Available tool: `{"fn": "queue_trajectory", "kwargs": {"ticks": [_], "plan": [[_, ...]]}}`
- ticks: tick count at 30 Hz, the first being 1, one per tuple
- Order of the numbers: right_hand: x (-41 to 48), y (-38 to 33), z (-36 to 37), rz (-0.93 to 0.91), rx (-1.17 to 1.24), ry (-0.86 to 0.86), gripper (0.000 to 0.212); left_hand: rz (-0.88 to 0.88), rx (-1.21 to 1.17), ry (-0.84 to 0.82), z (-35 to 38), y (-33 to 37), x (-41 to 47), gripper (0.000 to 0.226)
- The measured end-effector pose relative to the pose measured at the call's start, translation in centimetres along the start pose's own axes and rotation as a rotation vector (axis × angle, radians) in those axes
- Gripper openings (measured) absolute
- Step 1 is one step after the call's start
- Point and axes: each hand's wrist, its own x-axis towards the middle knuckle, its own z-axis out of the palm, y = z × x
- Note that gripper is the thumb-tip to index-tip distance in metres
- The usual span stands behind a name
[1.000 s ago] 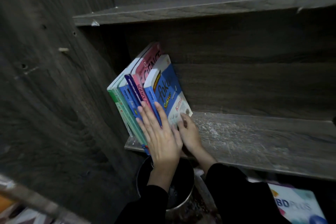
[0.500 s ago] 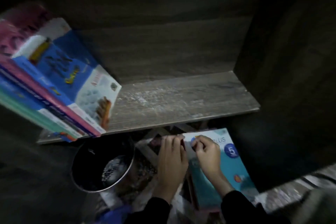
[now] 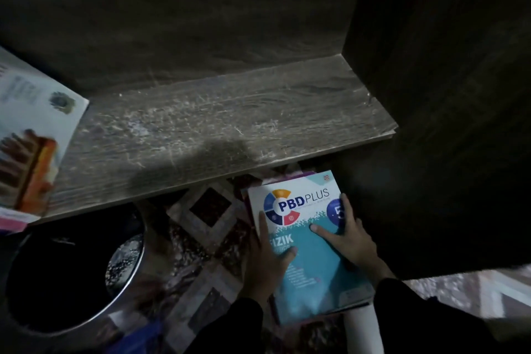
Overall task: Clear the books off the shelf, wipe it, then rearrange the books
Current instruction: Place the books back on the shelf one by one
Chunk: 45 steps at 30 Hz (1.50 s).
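**Hands on the Fizik workbook below the shelf**

PBD Plus Fizik workbook [image 3: 310,276] lies cover-up on a stack on the patterned floor, just under the front edge of the shelf [image 3: 230,118]. Left grip [image 3: 267,256] clasps its left edge, thumb on the cover. Right grip [image 3: 353,241] rests flat on the right side, fingers straight, grasping nothing. The book's long axis runs away from the person, toward the shelf. Bare board lies up and to the left, beside the leaning books [image 3: 31,135], so the lift probably goes forward-left, on the left grip's side.
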Motion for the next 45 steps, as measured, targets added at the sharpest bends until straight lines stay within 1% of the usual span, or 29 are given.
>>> {"fn": "queue_trajectory", "kwargs": {"ticks": [1,4,5,7,9,12,13,17,21,23,26,29,33,35,38,42,45], "plan": [[0.3,0.1,0.0,0.002,-0.003,0.000,0.111,-0.014,-0.033,-0.005,0.3,-0.1,0.2,0.110],[0.9,0.4,-0.1,0.009,0.001,-0.001,0.113,-0.013,-0.224,0.072,1.1,-0.1,0.2,0.118],[0.9,0.4,-0.1,0.004,0.000,0.000,0.113,-0.018,-0.312,0.089,1.4,-0.2,0.3,0.118],[0.7,0.5,0.1,-0.008,-0.011,0.014,0.112,-0.030,-0.466,0.110,1.9,-0.3,0.1,0.109],[0.4,0.5,0.5,-0.008,-0.005,0.022,0.113,-0.042,-0.557,0.129,1.8,-0.5,-0.1,0.106],[0.1,0.6,1.7,-0.038,0.003,0.038,0.115,-0.022,-0.632,0.135,0.9,-1.2,-0.3,0.117],[0.0,0.6,2.1,-0.060,0.008,0.041,0.116,-0.028,-0.647,0.136,0.6,-1.4,-0.5,0.117],[-0.4,0.6,3.1,-0.134,0.020,0.075,0.119,-0.037,-0.728,0.116,0.1,-1.7,-0.6,0.107],[-0.9,0.5,4.3,-0.171,0.010,0.141,0.122,-0.054,-0.729,0.121,-0.6,-2.7,-0.3,0.113],[-1.4,0.3,5.2,-0.172,0.006,0.147,0.124,-0.063,-0.710,0.129,-1.2,-3.5,-0.4,0.111],[-1.9,-0.2,6.2,-0.181,0.012,0.111,0.121,-0.057,-0.699,0.139,-2.2,-4.7,-0.7,0.111],[-1.8,-0.5,6.5,-0.205,0.042,0.063,0.124,-0.044,-0.689,0.141,-2.8,-4.9,-0.7,0.112],[-0.9,-0.5,5.0,-0.095,0.055,0.118,0.120,-0.018,-0.665,0.151,-1.7,-3.7,-0.4,0.111],[-0.4,-0.1,4.3,-0.103,0.109,0.118,0.121,-0.020,-0.700,0.144,-0.8,-2.9,-0.2,0.108],[-0.2,0.2,3.9,-0.141,0.116,0.082,0.125,-0.021,-0.737,0.139,-0.4,-2.5,-0.1,0.116],[0.0,-0.2,3.9,-0.102,0.168,0.023,0.136,-0.022,-0.644,0.135,-1.4,-3.3,0.1,0.123],[-0.4,-0.8,4.1,-0.015,0.258,-0.041,0.136,-0.024,-0.661,0.152,-2.3,-4.2,-0.2,0.112]]}}
